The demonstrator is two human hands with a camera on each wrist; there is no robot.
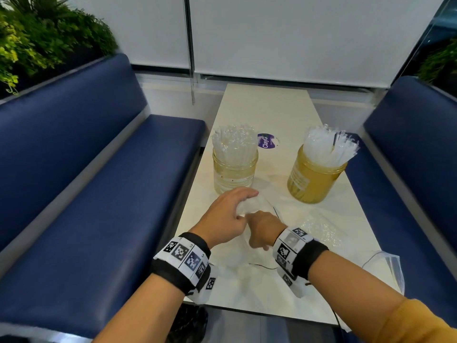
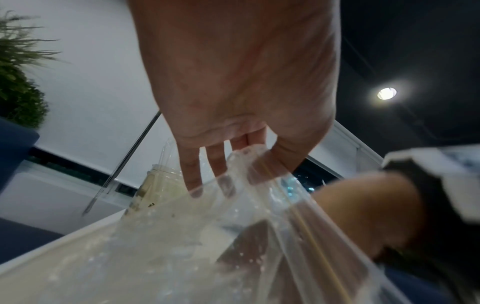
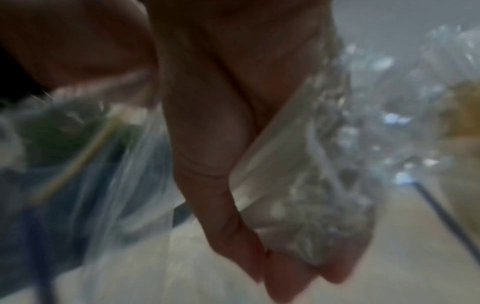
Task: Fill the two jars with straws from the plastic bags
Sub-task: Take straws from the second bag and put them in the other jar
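Observation:
Two jars stand on the narrow cream table. The clear jar on the left and the amber jar on the right are both packed with wrapped white straws, which stand upright in them. In front of the clear jar, both hands hold one crumpled clear plastic bag. My left hand pinches its bunched top between thumb and fingers. Close beside it, my right hand grips the same plastic bag in curled fingers. The right wrist view is blurred.
Two more clear bags lie flat on the table, one by my right wrist and one at the near right corner. A purple label sits between the jars. Blue benches flank the table. A blind cord hangs behind.

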